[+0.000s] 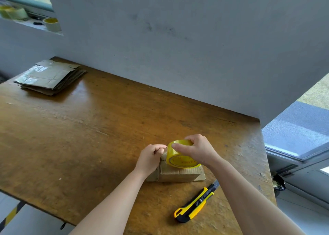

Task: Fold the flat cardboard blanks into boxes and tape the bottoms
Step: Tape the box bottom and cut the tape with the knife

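1. Your right hand (197,151) grips the yellow tape roll (178,154) from above, fingers wrapped over its rim. The roll sits tilted on top of the box (178,175).
2. Your left hand (151,157) is curled at the box's left top edge, just beside the roll. It looks to be pinching the tape end (164,152); the strip itself is too small to confirm.
3. The box is directly under both hands, near-right on the table (89,127). It is folded up, with flaps closed on the upward face.
4. Progress, my read: this box is folded and taping is just starting. No strip is visibly laid across the seam yet. Left for this box: pull the tape over the seam, press it down, cut.
5. The utility knife (195,203) lies near-right of the box, apart from it and within reach of your right hand.
6. The stack of flat blanks (49,77) sits far-left, well apart from your hands. Several are still unfolded, so most of the job remains.
7. No finished boxes in view.
8. Spare rolls (52,24) stand on the far-left ledge.
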A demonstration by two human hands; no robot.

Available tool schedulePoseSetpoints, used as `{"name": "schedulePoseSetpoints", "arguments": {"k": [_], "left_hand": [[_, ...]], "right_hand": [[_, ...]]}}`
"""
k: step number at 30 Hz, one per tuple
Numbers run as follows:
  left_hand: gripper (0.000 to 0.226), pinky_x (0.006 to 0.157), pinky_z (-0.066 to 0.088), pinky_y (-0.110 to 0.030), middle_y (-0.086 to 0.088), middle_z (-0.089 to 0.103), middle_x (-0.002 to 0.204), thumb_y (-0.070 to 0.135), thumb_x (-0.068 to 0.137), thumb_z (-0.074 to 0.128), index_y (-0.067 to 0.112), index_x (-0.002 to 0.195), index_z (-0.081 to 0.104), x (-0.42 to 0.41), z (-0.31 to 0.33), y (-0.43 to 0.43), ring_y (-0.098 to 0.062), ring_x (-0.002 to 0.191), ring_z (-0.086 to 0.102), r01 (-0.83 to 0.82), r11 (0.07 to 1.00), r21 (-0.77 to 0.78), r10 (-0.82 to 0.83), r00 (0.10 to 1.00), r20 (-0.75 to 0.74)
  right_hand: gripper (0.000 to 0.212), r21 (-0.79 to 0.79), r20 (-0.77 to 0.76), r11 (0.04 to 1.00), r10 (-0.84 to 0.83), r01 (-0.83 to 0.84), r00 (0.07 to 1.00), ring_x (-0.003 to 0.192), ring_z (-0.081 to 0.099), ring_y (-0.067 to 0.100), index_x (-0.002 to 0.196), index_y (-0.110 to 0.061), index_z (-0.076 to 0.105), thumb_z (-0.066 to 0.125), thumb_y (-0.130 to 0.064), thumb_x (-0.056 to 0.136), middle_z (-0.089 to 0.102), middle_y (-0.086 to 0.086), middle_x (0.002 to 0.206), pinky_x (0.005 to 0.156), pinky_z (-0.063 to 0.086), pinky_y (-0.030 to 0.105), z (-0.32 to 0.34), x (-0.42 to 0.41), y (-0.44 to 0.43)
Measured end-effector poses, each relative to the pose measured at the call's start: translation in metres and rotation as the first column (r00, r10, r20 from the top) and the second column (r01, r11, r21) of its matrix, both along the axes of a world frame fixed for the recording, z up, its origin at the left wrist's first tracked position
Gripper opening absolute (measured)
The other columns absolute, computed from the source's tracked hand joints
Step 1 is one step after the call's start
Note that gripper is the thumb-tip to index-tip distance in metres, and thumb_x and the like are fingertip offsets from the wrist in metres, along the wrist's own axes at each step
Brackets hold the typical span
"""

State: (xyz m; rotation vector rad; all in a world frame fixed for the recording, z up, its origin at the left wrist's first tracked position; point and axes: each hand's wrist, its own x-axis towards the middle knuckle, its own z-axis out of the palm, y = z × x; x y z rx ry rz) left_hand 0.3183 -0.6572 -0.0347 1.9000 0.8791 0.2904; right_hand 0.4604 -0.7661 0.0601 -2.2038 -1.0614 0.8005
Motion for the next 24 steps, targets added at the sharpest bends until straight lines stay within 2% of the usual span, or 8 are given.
{"name": "schedulePoseSetpoints", "arguments": {"k": [4, 8, 11, 14, 17, 19, 21, 24], "left_hand": [[0.025, 0.086, 0.049, -0.027, 0.009, 0.068, 0.102, 0.025, 0.099, 0.045, 0.027, 0.115, 0.064, -0.005, 0.001, -0.007, -0.007, 0.098, 0.059, -0.045, 0.992, -0.121, 0.049, 0.999, 0.024], [0.025, 0.086, 0.05, -0.033, 0.008, 0.061, 0.108, 0.034, 0.099, 0.039, 0.032, 0.116, 0.056, -0.005, -0.011, -0.013, -0.009, 0.101, 0.056, -0.032, 0.999, 0.021, 0.032, 0.999, -0.002], [0.029, 0.083, 0.045, -0.027, 0.005, 0.051, 0.118, 0.033, 0.102, 0.032, 0.029, 0.124, 0.05, -0.002, -0.009, -0.019, -0.011, 0.104, 0.052, -0.069, 0.993, 0.095, 0.076, 0.994, -0.074], [0.031, 0.08, 0.048, -0.031, 0.002, 0.048, 0.123, 0.033, 0.103, 0.029, 0.029, 0.127, 0.048, -0.001, -0.007, -0.025, -0.016, 0.104, 0.055, -0.102, 0.986, 0.134, 0.115, 0.988, -0.099], [0.031, 0.074, 0.049, -0.031, 0.003, 0.048, 0.121, 0.034, 0.103, 0.027, 0.03, 0.125, 0.048, 0.0, -0.006, -0.027, -0.015, 0.096, 0.056, -0.127, 0.981, 0.146, 0.144, 0.983, -0.117], [0.032, 0.072, 0.05, -0.031, 0.003, 0.047, 0.12, 0.036, 0.103, 0.026, 0.029, 0.125, 0.048, 0.001, -0.004, -0.028, -0.015, 0.094, 0.055, -0.124, 0.978, 0.17, 0.147, 0.98, -0.132], [0.034, 0.073, 0.052, -0.03, 0.001, 0.048, 0.121, 0.037, 0.103, 0.025, 0.028, 0.125, 0.049, 0.003, -0.003, -0.029, -0.013, 0.095, 0.055, -0.12, 0.973, 0.198, 0.149, 0.979, -0.137], [0.034, 0.076, 0.054, -0.028, 0.001, 0.047, 0.126, 0.038, 0.102, 0.026, 0.03, 0.125, 0.049, 0.005, -0.004, -0.03, -0.01, 0.097, 0.053, -0.142, 0.971, 0.193, 0.172, 0.974, -0.146]], "right_hand": [[0.042, 0.006, 0.014, 1.0, 0.008, -0.008, 1.0, 0.057, 0.053, 0.012, 0.065, -0.018, 0.064, 0.071, -0.058, 0.075, 0.058, -0.003, 0.062, 0.05, 0.039, 0.028, -0.001, 0.0, 0.002], [0.051, 0.004, 0.016, 1.0, 0.027, -0.027, 1.0, 0.058, 0.055, 0.013, 0.068, -0.017, 0.066, 0.069, -0.068, 0.071, 0.06, -0.001, 0.063, 0.052, 0.041, 0.029, 0.0, 0.0, 0.001], [0.066, 0.002, -0.001, 0.997, 0.073, -0.073, 0.997, 0.066, 0.061, 0.016, 0.074, -0.015, 0.067, 0.056, -0.08, 0.067, 0.065, 0.002, 0.07, 0.057, 0.045, 0.028, 0.006, 0.003, 0.002], [0.051, -0.009, -0.048, 0.996, 0.087, -0.087, 0.995, 0.078, 0.063, 0.016, 0.082, -0.02, 0.066, 0.056, -0.07, 0.081, 0.065, -0.003, 0.082, 0.061, 0.048, 0.025, 0.003, 0.009, 0.002], [0.049, -0.052, 0.121, 0.993, 0.108, -0.102, 0.987, 0.08, 0.063, 0.015, 0.095, -0.018, 0.071, 0.059, -0.064, 0.083, 0.066, -0.003, 0.087, 0.061, 0.049, 0.026, 0.005, 0.014, 0.001], [0.043, -0.139, 0.32, 0.985, 0.138, -0.098, 0.937, 0.068, 0.058, 0.012, 0.079, -0.021, 0.068, 0.059, -0.063, 0.081, 0.062, -0.005, 0.074, 0.054, 0.045, 0.025, 0.017, 0.022, -0.003], [0.044, -0.236, 0.455, 0.967, 0.199, -0.098, 0.868, 0.057, 0.049, 0.009, 0.058, -0.025, 0.055, 0.059, -0.062, 0.081, 0.052, -0.008, 0.06, 0.047, 0.035, 0.024, 0.028, 0.033, -0.008], [0.049, -0.326, 0.512, 0.94, 0.265, -0.1, 0.817, 0.054, 0.041, 0.007, 0.054, -0.029, 0.038, 0.058, -0.064, 0.08, 0.043, -0.011, 0.06, 0.046, 0.029, 0.023, 0.03, 0.038, -0.01]]}}
